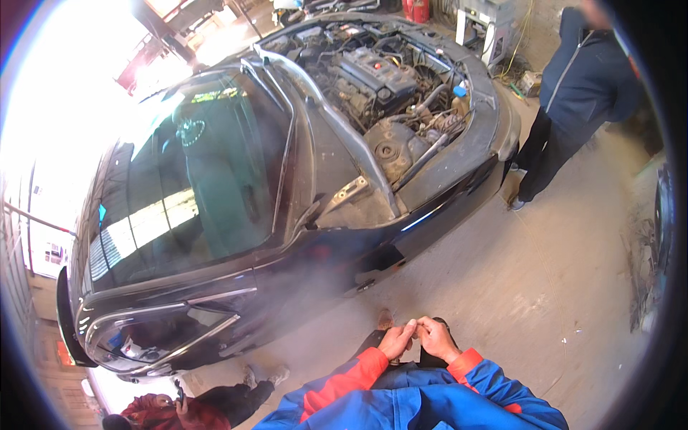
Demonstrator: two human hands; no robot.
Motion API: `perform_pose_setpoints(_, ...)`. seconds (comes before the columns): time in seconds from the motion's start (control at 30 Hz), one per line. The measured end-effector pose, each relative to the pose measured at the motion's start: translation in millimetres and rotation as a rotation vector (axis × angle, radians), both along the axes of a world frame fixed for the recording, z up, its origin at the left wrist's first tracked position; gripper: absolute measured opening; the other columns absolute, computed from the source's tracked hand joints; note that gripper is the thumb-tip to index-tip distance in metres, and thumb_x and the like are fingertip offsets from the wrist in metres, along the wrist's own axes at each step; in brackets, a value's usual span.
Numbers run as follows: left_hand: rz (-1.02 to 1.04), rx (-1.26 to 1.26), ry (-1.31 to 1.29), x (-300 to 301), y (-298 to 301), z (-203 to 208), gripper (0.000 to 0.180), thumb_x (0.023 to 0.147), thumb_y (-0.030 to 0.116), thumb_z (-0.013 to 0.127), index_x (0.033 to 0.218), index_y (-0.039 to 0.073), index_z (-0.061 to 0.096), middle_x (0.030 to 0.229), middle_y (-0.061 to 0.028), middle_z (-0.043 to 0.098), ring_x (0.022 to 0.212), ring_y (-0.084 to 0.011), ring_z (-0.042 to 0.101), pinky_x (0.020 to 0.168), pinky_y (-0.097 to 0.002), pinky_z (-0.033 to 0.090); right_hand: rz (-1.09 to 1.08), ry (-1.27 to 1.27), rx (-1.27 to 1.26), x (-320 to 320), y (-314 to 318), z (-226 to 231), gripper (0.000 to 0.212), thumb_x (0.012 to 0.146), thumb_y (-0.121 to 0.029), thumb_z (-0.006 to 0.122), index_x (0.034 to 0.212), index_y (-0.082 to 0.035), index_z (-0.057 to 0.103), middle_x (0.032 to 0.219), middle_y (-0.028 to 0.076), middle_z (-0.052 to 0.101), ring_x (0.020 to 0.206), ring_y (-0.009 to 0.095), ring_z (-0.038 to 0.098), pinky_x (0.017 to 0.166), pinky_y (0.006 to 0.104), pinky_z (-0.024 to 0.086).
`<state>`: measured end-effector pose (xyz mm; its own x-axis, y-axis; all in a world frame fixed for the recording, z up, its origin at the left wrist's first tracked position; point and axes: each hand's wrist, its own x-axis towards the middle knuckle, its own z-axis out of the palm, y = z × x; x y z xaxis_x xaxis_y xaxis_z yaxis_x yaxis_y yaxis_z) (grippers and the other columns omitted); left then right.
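Observation:
In front of my blue and orange jacket, my left hand and my right hand meet at the fingertips. Both have their fingers curled in and pressed together. Whatever they pinch, if anything, is too small or hidden to make out. Beyond them, apart from my hands, stands a dark car with its engine bay uncovered. The engine shows dusty hoses and a dark cover, and a blue cap sits near the bay's edge.
A person in dark clothes stands by the car's front right. Another person in red is at lower left, a dark object in hand. Red cylinders and a grey metal stand are at the back. Concrete floor stretches to my right.

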<state>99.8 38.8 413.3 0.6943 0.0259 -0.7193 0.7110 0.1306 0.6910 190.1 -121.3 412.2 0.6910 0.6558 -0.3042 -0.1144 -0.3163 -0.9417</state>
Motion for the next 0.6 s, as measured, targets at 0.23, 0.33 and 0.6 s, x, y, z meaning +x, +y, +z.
perform_pose_setpoints(0.23, -0.002, 0.083, -0.094, 0, 3, 16, 0.068, 0.109, 0.059, 0.037, 0.095, 0.001, 0.069, 0.063, -0.006, 0.061, 0.048, -0.0163, 0.057, 0.046, -0.0338, 0.046, -0.008, -0.067, -0.041, -10, 5, 39, 0.021, 0.102, -0.007, 0.053, 0.114, 0.002, 0.067, 0.081, 0.008, 0.073, 0.071, 0.013, 0.067, 0.066, 0.0323, 0.056)
perform_pose_setpoints(0.33, 0.016, 0.147, -0.1, 3, -18, 6, 0.066, 0.109, 0.058, 0.04, 0.094, 0.002, 0.072, 0.062, -0.0082, 0.063, 0.044, -0.0176, 0.056, 0.045, -0.0347, 0.047, 0.053, 0.125, -0.086, -8, -19, 40, 0.031, 0.101, -0.006, 0.047, 0.128, 0.0, 0.06, 0.076, 0.008, 0.07, 0.063, 0.013, 0.064, 0.06, 0.0318, 0.054)
perform_pose_setpoints(0.6, -0.053, 0.306, -0.016, 46, -59, -27, 0.033, 0.104, 0.034, 0.052, 0.108, 0.006, 0.069, 0.066, -0.0072, 0.062, 0.051, -0.0221, 0.058, 0.046, -0.0376, 0.047, -0.072, 0.083, -0.26, 49, -118, 0, 0.024, 0.098, -0.025, 0.059, 0.095, -0.007, 0.073, 0.076, 0.015, 0.074, 0.076, 0.034, 0.074, 0.067, 0.0456, 0.057)
